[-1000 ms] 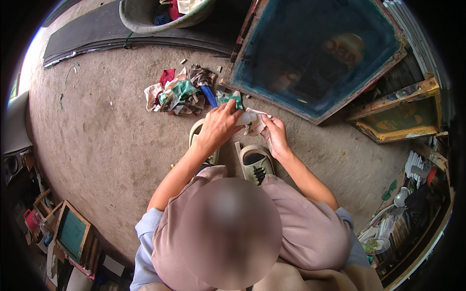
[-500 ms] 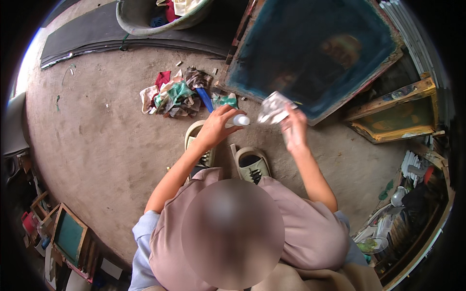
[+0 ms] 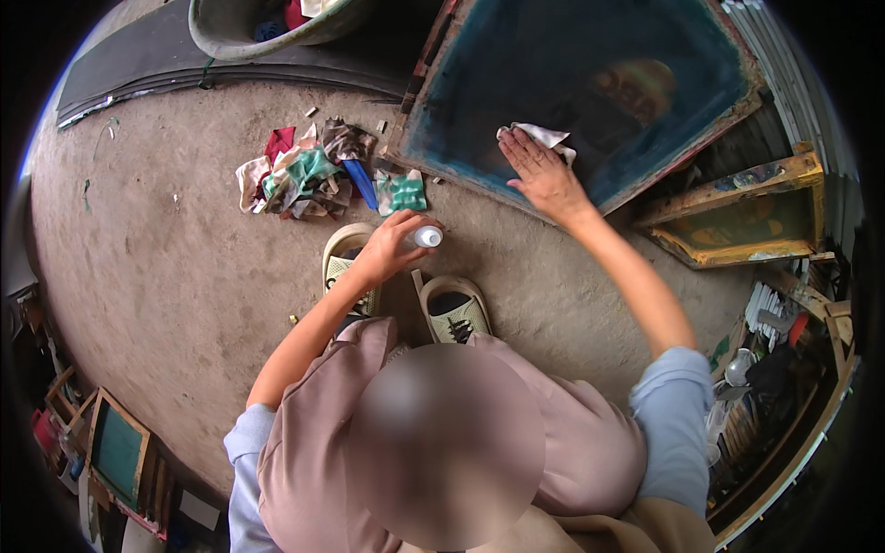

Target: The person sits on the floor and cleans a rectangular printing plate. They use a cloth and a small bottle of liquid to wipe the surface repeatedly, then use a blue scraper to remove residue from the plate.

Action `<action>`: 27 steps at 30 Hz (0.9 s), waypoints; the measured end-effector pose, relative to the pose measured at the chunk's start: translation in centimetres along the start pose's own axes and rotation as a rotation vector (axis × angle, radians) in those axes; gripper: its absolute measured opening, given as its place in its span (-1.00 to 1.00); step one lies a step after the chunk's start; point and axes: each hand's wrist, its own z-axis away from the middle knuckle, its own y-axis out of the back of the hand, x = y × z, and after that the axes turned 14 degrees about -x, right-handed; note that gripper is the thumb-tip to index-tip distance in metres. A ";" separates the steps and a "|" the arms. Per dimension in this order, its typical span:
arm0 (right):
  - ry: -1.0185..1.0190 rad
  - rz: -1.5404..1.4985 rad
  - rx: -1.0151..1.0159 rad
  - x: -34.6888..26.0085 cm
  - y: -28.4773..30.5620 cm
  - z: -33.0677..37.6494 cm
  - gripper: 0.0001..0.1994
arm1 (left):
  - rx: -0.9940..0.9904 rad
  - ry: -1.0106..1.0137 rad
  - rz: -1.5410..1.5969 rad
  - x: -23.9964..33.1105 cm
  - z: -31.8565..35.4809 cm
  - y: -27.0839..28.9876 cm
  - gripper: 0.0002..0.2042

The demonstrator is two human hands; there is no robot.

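Note:
My left hand is closed around a small white plastic bottle, its cap pointing right, above my shoes. My right hand lies with fingers stretched out on a whitish rag, pressing it against the lower part of a dark blue-green mesh screen. The rag's edges show past the fingertips; the rest is under the hand. The screen's worn wooden frame leans at a slant ahead of me. On its mesh a pale printed shape shows right of the rag.
A heap of coloured cloth scraps lies on the floor at left, beside a green-and-white scrap. A grey tub with cloths stands on dark sheets. A yellow-edged frame leans at right, near clutter. More frames stand lower left.
My right hand has moved forward with the rag and now presses it flat on the screen. My left hand has shifted slightly left with the bottle.

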 end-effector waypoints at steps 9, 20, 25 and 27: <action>-0.276 -0.065 0.322 1.6 2.5 -1.9 -0.38 | 0.009 -0.004 0.022 -0.2 -0.1 0.0 -0.60; -0.110 -0.043 0.341 0.0 1.2 -0.5 -0.40 | -0.018 0.013 0.080 0.0 0.2 0.3 -0.53; -0.157 0.129 0.238 2.8 1.1 0.6 -0.38 | -0.018 0.022 0.105 -0.3 0.6 0.2 -0.53; -0.329 0.052 0.309 2.5 2.5 0.3 -0.46 | -0.017 0.023 0.113 -0.3 0.5 0.4 -0.53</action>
